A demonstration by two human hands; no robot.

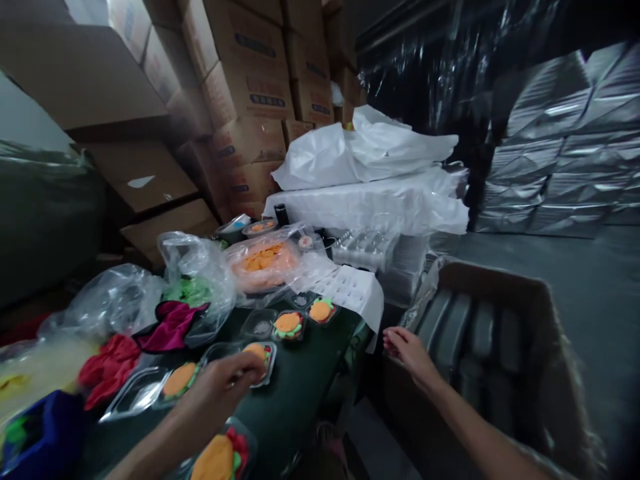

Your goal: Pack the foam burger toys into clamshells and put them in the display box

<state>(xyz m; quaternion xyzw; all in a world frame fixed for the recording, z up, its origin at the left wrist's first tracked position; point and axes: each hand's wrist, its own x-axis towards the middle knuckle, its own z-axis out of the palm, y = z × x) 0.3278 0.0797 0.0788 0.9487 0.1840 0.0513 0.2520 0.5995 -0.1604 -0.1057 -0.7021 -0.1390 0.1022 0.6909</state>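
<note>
My left hand (pixel 237 380) is closed, its fingers curled down over a burger-shaped piece (pixel 256 349) in a clear plastic container. The fingers cover part of the piece, and what they pinch, if anything, is hidden. My right hand (pixel 404 345) hovers with curled fingers beside the left rim of a cardboard box (pixel 530 283), nothing visible in it. More orange burger-shaped pieces with green and red layers sit in open clear containers: one to the left (pixel 180 380), one in front (pixel 216 459), two farther back (pixel 289 324) (pixel 321 309).
Plastic bags with orange discs (pixel 263 259) and green pieces (pixel 189 291) lie on the dark table (pixel 305 373). Red pieces (pixel 111 363) and a blue container (pixel 47 430) are at left. A printed sheet (pixel 353 287), clear trays (pixel 367 248) and stacked cartons (pixel 250 87) stand behind.
</note>
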